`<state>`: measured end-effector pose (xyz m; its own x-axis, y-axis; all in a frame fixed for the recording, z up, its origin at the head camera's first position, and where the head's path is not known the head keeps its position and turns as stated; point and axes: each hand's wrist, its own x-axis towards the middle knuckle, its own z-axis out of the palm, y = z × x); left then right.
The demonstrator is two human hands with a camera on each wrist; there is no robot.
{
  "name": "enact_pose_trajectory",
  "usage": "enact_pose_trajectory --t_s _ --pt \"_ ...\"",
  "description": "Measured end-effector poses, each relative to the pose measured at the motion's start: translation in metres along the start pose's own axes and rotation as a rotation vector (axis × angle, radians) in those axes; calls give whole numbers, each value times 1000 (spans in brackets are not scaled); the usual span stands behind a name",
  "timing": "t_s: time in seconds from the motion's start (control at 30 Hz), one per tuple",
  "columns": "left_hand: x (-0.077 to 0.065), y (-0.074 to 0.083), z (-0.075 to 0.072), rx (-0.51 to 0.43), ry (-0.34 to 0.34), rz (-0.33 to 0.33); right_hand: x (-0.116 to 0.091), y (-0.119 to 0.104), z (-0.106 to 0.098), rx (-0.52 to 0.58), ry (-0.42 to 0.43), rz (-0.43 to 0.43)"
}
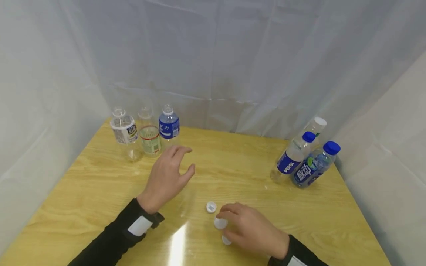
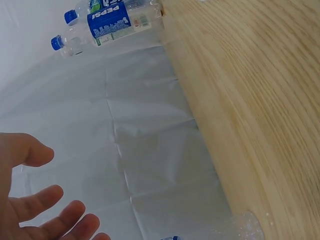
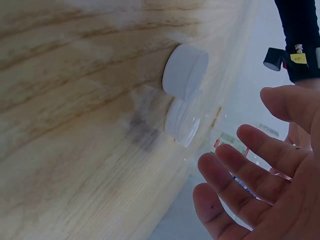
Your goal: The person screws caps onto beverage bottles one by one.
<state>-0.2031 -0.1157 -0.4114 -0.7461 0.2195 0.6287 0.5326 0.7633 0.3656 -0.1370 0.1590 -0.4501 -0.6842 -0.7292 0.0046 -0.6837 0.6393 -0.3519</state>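
Observation:
Three white bottle caps lie on the wooden table: an upturned cap (image 1: 211, 207), a middle cap (image 1: 220, 223) and a front cap (image 1: 227, 240) partly hidden by fingers. My right hand (image 1: 251, 229) hovers over the two nearer caps, its fingers loosely bent and apart. In the right wrist view those fingers (image 3: 235, 170) stand beside two caps (image 3: 186, 72) without gripping them. My left hand (image 1: 168, 175) is held above the table, thumb and fingers spread, holding nothing. Just beyond it stand three capless bottles: a white-labelled one (image 1: 124, 131), a green-labelled one (image 1: 150, 140) and a blue-labelled one (image 1: 169, 127).
At the back right stand a Pepsi bottle (image 1: 288, 162) and a blue-labelled bottle (image 1: 307, 171), both with blue caps. Behind them is a bottle with a white cap (image 1: 320, 121). Pale sheeting (image 1: 233, 66) hangs behind the table (image 1: 226, 159) and along its sides.

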Motion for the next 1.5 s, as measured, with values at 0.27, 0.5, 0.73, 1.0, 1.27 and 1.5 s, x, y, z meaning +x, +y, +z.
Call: enact_pose_trajectory --t_s 0.27,0.5,0.73,1.0,1.27,1.5 --pt "19 -12 2 31 89 2 -6 1 2 2 -6 23" --pt "39 -29 4 62 132 -42 -11 3 5 44 -7 -7" --pt "51 -44 6 67 135 -116 -12 4 6 69 -87 9" --pt "71 -50 1 31 92 -180 -10 7 5 103 -93 8" --pt "79 -57 6 34 41 -225 -12 9 5 102 -89 -9" --pt "81 -64 11 38 22 -250 -12 9 3 87 -96 17"
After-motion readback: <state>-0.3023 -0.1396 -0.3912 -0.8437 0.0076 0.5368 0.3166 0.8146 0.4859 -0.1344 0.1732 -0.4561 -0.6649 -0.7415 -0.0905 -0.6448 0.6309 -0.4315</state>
